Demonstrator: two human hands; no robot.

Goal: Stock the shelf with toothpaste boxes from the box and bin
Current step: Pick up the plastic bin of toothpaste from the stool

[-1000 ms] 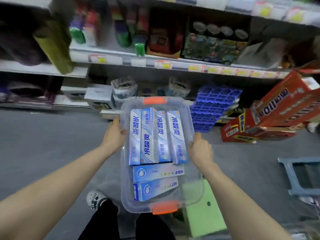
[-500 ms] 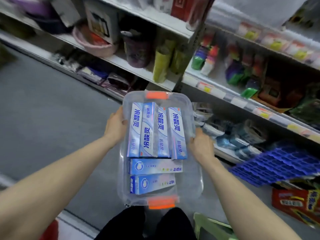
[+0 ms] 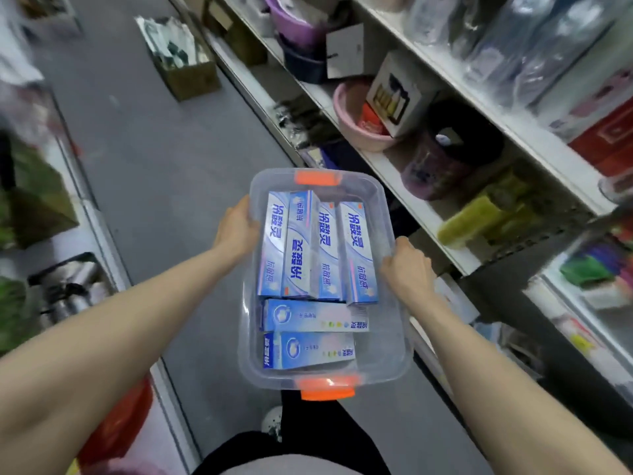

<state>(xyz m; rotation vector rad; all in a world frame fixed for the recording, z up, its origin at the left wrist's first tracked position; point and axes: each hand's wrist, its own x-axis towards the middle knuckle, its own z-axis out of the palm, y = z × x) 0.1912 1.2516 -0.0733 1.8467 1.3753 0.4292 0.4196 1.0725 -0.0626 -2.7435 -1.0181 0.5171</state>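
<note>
Both hands clasp the clear bin (image 3: pixel 387 351) by its long sides: my left hand (image 3: pixel 236 228) curls over the left rim and my right hand (image 3: pixel 406 269) over the right rim, so the load hangs between them above the grey floor (image 3: pixel 164 149). Nearest me I count two toothpaste boxes (image 3: pixel 318 248) lying crosswise, then four lengthwise side by side, six in all. Two orange latches (image 3: pixel 327 389) cap the near and far ends. Farther right stands the shelf (image 3: pixel 421 207) with one pink basin (image 3: pixel 352 121); far left, one cardboard carton (image 3: pixel 185 56).
</note>
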